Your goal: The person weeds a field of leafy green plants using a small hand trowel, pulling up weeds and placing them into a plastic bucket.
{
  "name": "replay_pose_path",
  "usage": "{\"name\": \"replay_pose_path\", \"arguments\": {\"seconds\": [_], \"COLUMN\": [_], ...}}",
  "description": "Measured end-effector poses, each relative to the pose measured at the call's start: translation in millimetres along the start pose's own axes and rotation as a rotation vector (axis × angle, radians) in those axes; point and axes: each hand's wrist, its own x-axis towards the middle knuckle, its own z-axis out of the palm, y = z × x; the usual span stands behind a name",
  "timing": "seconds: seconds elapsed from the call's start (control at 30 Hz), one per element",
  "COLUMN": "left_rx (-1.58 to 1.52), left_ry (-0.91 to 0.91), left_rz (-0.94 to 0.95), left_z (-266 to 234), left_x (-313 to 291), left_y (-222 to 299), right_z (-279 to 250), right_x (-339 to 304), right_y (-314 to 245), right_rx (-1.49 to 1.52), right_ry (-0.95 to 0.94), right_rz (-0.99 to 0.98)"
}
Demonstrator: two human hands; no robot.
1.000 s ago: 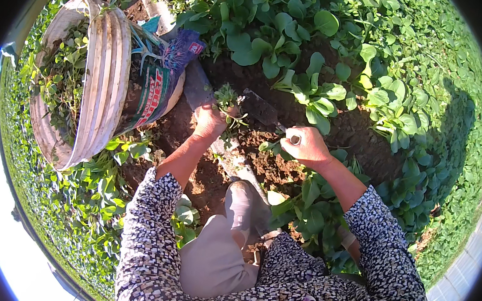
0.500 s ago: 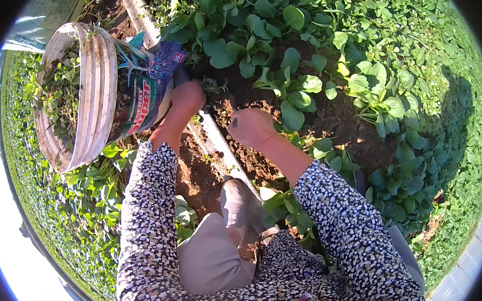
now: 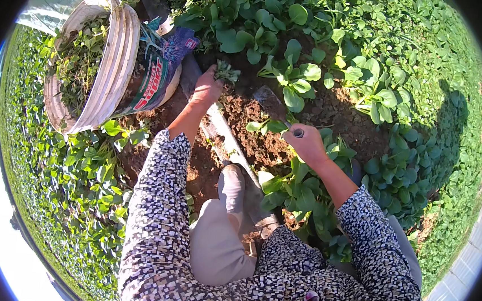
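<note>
My left hand [image 3: 206,89] is closed on a small grey-green weed [image 3: 227,72], its leaves sticking out past the fingers over the bare soil. My right hand [image 3: 307,145] grips the handle of a trowel [image 3: 269,100]; the handle's round end shows at the fist. The trowel's flat blade points up and left to the dark soil, close to a leafy green plant [image 3: 296,86]. How far the blade has gone into the soil I cannot tell.
To the left a white ribbed bucket [image 3: 125,56] lies tilted, filled with pulled weeds [image 3: 83,64]. A pale pipe-like strip [image 3: 228,138] crosses the soil beside my shoe [image 3: 231,186]. Dense leafy greens [image 3: 397,38] cover the ground to the right.
My right hand has moved right and slightly down, and the trowel's blade now shows. My left hand has shifted right, with the weed now visible in it. The bucket appears higher in view.
</note>
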Motion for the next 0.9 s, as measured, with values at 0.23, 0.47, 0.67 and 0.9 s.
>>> {"name": "replay_pose_path", "arguments": {"seconds": [0.23, 0.47, 0.67, 0.9], "left_rx": [-0.122, -1.071, -1.063, 0.493], "left_ry": [0.002, 0.178, 0.796, 0.607], "left_rz": [0.056, 0.411, 0.901, 0.030], "left_z": [-19, -93, -271, -334], "left_x": [-8, -87, -113, -141], "left_y": [-1, 81, 88, 50], "right_z": [0, -37, -106, -125], "right_x": [-6, -16, -86, -141], "right_y": [-13, -63, -157, -209], "right_rx": [0.179, -0.283, -0.568, -0.457], "right_ry": [-0.040, -0.200, -0.350, -0.346], "right_rz": [0.086, -0.028, -0.150, -0.245]}}
